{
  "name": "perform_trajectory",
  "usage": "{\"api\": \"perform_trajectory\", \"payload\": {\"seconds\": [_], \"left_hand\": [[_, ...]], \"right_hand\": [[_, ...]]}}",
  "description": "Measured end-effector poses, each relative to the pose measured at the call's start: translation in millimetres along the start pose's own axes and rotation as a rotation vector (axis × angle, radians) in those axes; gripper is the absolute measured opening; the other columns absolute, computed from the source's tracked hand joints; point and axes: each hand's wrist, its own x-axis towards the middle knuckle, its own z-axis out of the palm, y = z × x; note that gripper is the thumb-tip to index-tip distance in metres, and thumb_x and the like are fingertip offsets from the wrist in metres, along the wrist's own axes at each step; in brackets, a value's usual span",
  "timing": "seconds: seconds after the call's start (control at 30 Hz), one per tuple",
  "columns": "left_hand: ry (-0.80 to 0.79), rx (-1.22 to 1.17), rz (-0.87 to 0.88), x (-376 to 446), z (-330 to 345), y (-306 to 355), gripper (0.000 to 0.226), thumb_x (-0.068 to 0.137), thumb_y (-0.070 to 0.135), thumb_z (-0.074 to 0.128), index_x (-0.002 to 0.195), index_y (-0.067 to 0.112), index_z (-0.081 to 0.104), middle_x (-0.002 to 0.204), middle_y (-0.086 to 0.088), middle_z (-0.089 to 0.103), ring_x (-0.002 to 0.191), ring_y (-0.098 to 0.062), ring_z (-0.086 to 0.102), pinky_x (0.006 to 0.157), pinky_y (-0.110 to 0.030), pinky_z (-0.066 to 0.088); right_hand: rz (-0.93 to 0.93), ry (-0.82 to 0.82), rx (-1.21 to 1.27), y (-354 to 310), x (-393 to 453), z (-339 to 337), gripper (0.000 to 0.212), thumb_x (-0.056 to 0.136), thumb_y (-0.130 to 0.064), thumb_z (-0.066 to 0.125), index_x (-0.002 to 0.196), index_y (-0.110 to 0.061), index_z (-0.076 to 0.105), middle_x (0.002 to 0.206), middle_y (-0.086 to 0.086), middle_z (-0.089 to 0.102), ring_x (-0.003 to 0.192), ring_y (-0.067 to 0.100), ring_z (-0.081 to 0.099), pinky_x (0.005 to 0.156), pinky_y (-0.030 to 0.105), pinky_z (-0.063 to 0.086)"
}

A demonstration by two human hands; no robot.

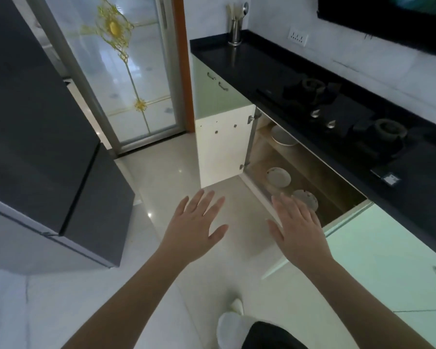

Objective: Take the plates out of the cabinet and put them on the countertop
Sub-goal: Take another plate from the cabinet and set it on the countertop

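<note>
Both grips are released: the left hand point(195, 224) and the right hand point(296, 227) are stretched forward with fingers straight and spread, holding nothing, above the pale floor point(161, 159) in front of the open cabinet point(262, 157). Its door point(222, 147) stands swung outward. Inside, a white plate point(282, 136) lies on the upper shelf, and two speckled plates point(278, 177) point(306, 197) lie on the bottom shelf, the nearer one partly hidden by the right fingertips point(285, 200). Above runs the black tabletop point(249, 61) with a gas hob point(337, 112) and a steel utensil holder point(235, 31).
</note>
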Motion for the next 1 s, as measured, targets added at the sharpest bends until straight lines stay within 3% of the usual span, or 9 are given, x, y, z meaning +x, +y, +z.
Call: {"api": "perform_trajectory", "payload": {"seconds": [0.23, 0.63, 0.73, 0.87, 1.0], "left_hand": [[-0.03, 0.012, 0.083, 115.6, 5.8, -24.6, 0.068, 0.097, 0.063, 0.015, 0.156, 0.029, 0.018, 0.164, 0.0, 0.02, 0.152, -0.022, 0.012, 0.121, -0.044, 0.011], [-0.086, -0.029, 0.151, 242.7, 4.6, -90.9, 0.067, 0.097, 0.064, 0.014, 0.157, 0.031, 0.013, 0.165, 0.002, 0.016, 0.152, -0.018, 0.004, 0.12, -0.037, 0.001], [-0.083, -0.026, 0.201, 285.5, 8.6, -115.2, 0.067, 0.098, 0.062, 0.018, 0.156, 0.03, 0.017, 0.164, 0.0, 0.019, 0.152, -0.02, 0.007, 0.121, -0.039, 0.007], [-0.031, -0.023, 0.283, 351.0, 16.1, -150.6, 0.068, 0.096, 0.061, 0.016, 0.154, 0.027, 0.027, 0.161, -0.001, 0.029, 0.151, -0.022, 0.017, 0.12, -0.042, 0.014], [-0.002, -0.067, 0.44, 417.2, 20.4, -175.9, 0.065, 0.096, 0.054, 0.025, 0.148, 0.019, 0.041, 0.154, -0.004, 0.043, 0.147, -0.023, 0.027, 0.118, -0.042, 0.02]], "right_hand": [[0.041, -0.085, 0.081, 9.7, 94.9, 15.2, 0.066, 0.094, -0.062, 0.013, 0.152, -0.029, 0.013, 0.161, -0.002, 0.019, 0.148, 0.022, 0.016, 0.12, 0.046, 0.017], [0.148, -0.042, 0.114, 11.2, 232.5, 13.8, 0.068, 0.092, -0.063, 0.009, 0.15, -0.028, 0.022, 0.156, -0.001, 0.032, 0.144, 0.024, 0.029, 0.117, 0.044, 0.024], [0.222, -0.011, 0.129, 10.0, 265.8, 11.3, 0.068, 0.093, -0.061, 0.013, 0.149, -0.027, 0.026, 0.154, 0.0, 0.037, 0.142, 0.024, 0.033, 0.115, 0.043, 0.025], [0.327, 0.007, 0.157, 0.0, 321.5, 20.6, 0.067, 0.092, -0.063, 0.014, 0.149, -0.03, 0.025, 0.157, -0.002, 0.029, 0.146, 0.022, 0.024, 0.117, 0.045, 0.021], [0.387, -0.015, 0.182, -14.9, 372.2, 29.3, 0.063, 0.095, -0.057, 0.03, 0.15, -0.028, 0.025, 0.159, -0.001, 0.027, 0.146, 0.023, 0.024, 0.117, 0.048, 0.026]]}}
